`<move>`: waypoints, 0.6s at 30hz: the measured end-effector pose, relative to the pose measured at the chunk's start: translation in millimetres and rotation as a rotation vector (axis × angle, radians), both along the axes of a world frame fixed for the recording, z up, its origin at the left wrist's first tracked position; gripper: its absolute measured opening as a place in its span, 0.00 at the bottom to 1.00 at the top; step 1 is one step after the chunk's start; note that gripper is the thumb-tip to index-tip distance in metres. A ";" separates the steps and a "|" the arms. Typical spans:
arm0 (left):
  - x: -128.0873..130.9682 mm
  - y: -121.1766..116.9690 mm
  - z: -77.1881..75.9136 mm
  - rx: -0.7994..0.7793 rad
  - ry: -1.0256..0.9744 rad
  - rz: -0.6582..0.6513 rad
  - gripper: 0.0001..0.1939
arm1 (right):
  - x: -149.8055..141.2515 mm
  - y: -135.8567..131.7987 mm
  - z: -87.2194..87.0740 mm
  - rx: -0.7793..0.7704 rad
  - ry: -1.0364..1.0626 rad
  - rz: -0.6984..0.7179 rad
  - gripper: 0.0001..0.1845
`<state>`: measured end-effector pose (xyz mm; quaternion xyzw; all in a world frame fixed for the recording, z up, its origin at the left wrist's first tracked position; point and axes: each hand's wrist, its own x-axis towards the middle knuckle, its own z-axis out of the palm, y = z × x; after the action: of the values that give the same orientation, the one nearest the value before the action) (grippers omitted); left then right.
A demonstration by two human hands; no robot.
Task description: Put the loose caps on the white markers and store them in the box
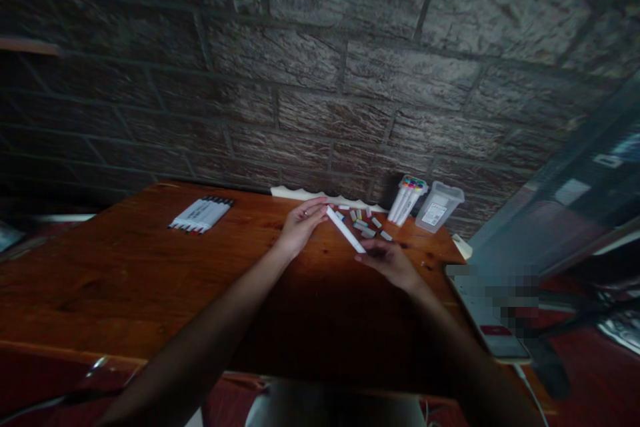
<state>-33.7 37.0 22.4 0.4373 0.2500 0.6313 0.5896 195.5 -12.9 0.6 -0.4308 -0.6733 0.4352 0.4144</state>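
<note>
A white marker (345, 230) slants between my two hands above the wooden table. My left hand (301, 223) pinches its upper end. At the lower end, the fingers of my right hand (387, 259) are closed on the marker. Several loose marker caps (367, 221) with coloured ends lie scattered just beyond my right hand. A row of white markers (203, 213) lies side by side at the left of the table. To the right, a clear case (407, 200) stands upright, filled with markers with coloured ends.
A clear plastic box (439, 208) with a white label stands beside the filled case. A phone (487, 313) with a cable lies along the right edge of the wooden table (125, 280). Behind the table rises a stone-block wall (300, 80), with a white wavy strip (285, 193) at its foot.
</note>
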 end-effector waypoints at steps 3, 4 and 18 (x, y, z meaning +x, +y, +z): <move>-0.3 0.4 0.5 -0.035 -0.024 0.005 0.16 | 3.5 2.3 1.7 0.055 0.072 -0.083 0.17; -0.5 0.5 0.6 -0.044 -0.025 0.006 0.15 | 5.0 3.0 2.5 0.075 0.092 -0.111 0.17; 1.4 -6.4 3.4 -0.069 0.004 -0.086 0.13 | 14.3 -3.7 30.7 0.166 0.394 -0.307 0.14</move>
<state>-32.3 30.6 25.8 0.4283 0.2538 0.5957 0.6303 209.9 -16.6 31.3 -0.3997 -0.5397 0.3859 0.6325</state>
